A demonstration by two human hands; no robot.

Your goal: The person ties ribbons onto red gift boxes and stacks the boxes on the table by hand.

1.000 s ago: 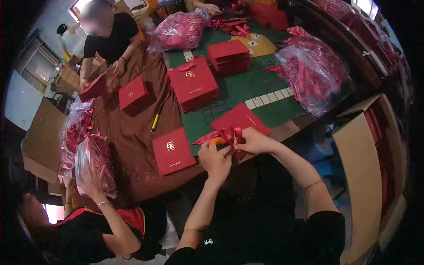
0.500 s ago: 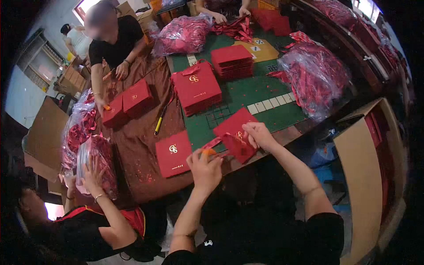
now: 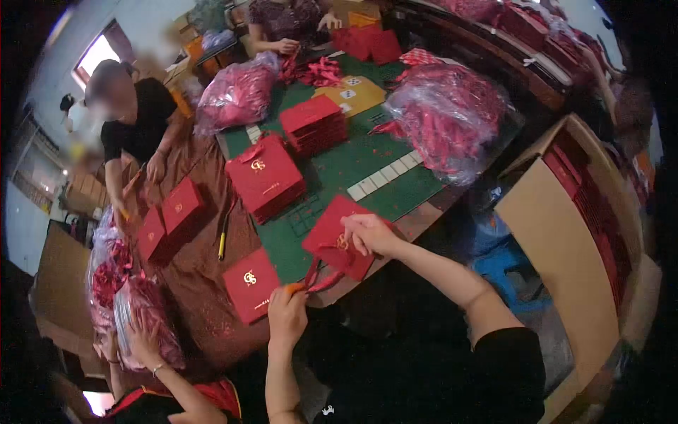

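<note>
A flat red gift bag (image 3: 328, 230) with a gold print lies at the front edge of the table. My left hand (image 3: 287, 316) is closed on its red ribbon (image 3: 326, 281), which runs taut from the bag; something orange covers a fingertip. My right hand (image 3: 372, 234) lies on the printed face of the bag, fingers curled against it; the fingertips partly hide the logo. Beside my left hand, another flat red bag (image 3: 248, 293) with a gold logo lies on the brown cloth.
Stacks of red bags (image 3: 265, 187) stand on the green mat (image 3: 286, 251). Plastic sacks of red ribbon (image 3: 452, 120) lie farther back. A yellow cutter (image 3: 222, 246) is on the brown cloth (image 3: 198, 283). An open carton (image 3: 558, 233) stands at right. Co-workers (image 3: 134, 116) work around the table.
The view has turned, shifting the table contents leftward. My left hand has drawn the ribbon down away from the bag. My right hand has moved from near the ribbon to the bag's printed face.
</note>
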